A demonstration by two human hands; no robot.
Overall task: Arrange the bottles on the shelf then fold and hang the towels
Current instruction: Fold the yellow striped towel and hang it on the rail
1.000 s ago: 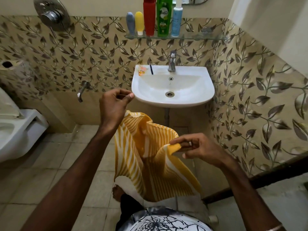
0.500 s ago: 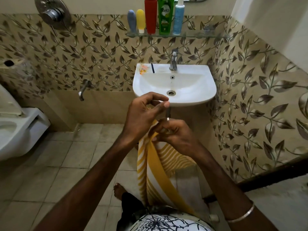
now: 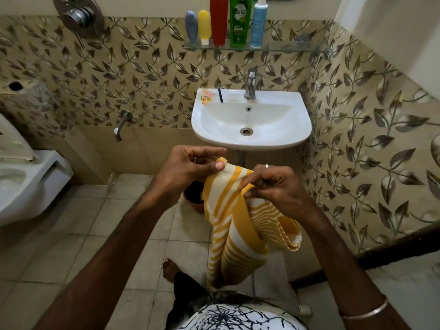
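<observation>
Towel [image 3: 234, 225] folding in hand, centre of frame below sink [image 3: 251, 120]: left hand [image 3: 190, 170] and right hand [image 3: 276, 186] each pinching top edge, fingers curled on cloth. Bottles [image 3: 226, 22] lined on shelf [image 3: 292, 48], top centre. Next, probably: matching corners, doubling over

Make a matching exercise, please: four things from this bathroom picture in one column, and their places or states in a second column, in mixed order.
Things:
1. striped towel
2. green bottle
3. tap
4. brown pot

Places or states:
A. on the floor below the sink
B. on the glass shelf
C. pinched by left hand and right hand
D. at the sink's back rim

Pairs: 1-C, 2-B, 3-D, 4-A
</observation>
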